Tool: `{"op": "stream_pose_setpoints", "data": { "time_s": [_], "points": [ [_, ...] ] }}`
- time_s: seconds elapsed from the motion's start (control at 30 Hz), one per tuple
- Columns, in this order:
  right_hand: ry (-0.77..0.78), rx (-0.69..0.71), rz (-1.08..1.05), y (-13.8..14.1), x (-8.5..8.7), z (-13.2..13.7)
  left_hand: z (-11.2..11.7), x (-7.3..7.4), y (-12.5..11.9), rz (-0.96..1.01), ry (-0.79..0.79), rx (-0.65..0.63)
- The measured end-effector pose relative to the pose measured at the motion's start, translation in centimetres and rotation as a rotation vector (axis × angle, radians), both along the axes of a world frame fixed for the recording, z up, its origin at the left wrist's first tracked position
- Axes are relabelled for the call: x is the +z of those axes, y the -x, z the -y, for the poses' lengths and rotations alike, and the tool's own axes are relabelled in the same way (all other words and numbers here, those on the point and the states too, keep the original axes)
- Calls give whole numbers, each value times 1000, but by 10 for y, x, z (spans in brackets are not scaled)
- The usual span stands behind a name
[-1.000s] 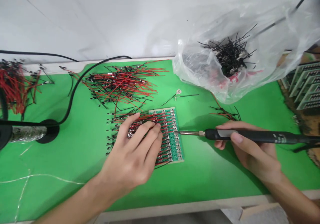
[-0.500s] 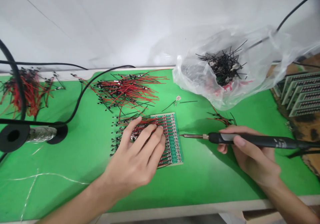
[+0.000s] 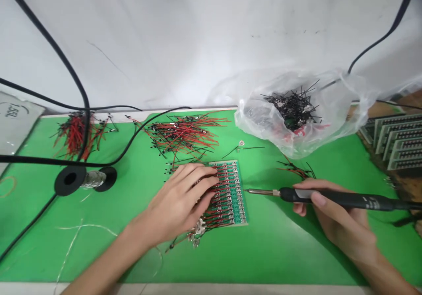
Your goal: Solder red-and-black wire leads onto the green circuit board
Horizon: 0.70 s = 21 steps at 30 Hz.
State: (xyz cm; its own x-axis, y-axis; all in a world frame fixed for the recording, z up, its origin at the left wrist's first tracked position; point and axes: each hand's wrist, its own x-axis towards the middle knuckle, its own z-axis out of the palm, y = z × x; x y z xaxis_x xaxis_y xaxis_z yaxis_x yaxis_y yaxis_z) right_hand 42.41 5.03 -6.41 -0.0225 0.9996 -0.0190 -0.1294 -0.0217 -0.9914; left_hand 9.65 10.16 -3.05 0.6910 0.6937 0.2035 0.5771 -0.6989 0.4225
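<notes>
My left hand [image 3: 184, 198] lies palm down over the left part of a green circuit board [image 3: 234, 198], fingers apart and slightly bent. Red and black wires [image 3: 221, 219] run in rows across the board to metal pads; my palm hides many of them. Below that hand, small shiny metal pieces [image 3: 199, 227] show at the board's lower left. My right hand [image 3: 339, 216] grips a black soldering iron [image 3: 343, 198]. The iron's tip points left, just off the board's right edge and apart from it.
Behind the board lies a pile of red and black wires [image 3: 184, 132], with another bundle [image 3: 75, 132] farther left. A solder spool [image 3: 94, 179] stands at left beneath black cables [image 3: 59, 159]. A clear plastic bag [image 3: 257, 125] holds black wire pieces. Upright boards [image 3: 407, 147] stand at right.
The camera view has shifted. My left hand has moved toward the board's far side, uncovering wires and metal pieces near its front edge. The soldering iron stays beside the board.
</notes>
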Motion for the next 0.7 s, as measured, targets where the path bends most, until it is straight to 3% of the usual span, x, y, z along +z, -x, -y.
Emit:
{"op": "stream_pose_setpoints", "data": {
  "time_s": [0.27,0.33,0.5,0.7],
  "points": [
    [14,42,9,-4,-3,3,-9,2,4,-49,52,-33],
    [35,39,4,-3,-1,4,-12,8,8,-12,20,63],
    [103,5,3,-2,0,7,-37,16,29,27,-181,509],
    [87,32,27,-3,-2,7,-81,6,35,-51,-76,522]
  ]
}}
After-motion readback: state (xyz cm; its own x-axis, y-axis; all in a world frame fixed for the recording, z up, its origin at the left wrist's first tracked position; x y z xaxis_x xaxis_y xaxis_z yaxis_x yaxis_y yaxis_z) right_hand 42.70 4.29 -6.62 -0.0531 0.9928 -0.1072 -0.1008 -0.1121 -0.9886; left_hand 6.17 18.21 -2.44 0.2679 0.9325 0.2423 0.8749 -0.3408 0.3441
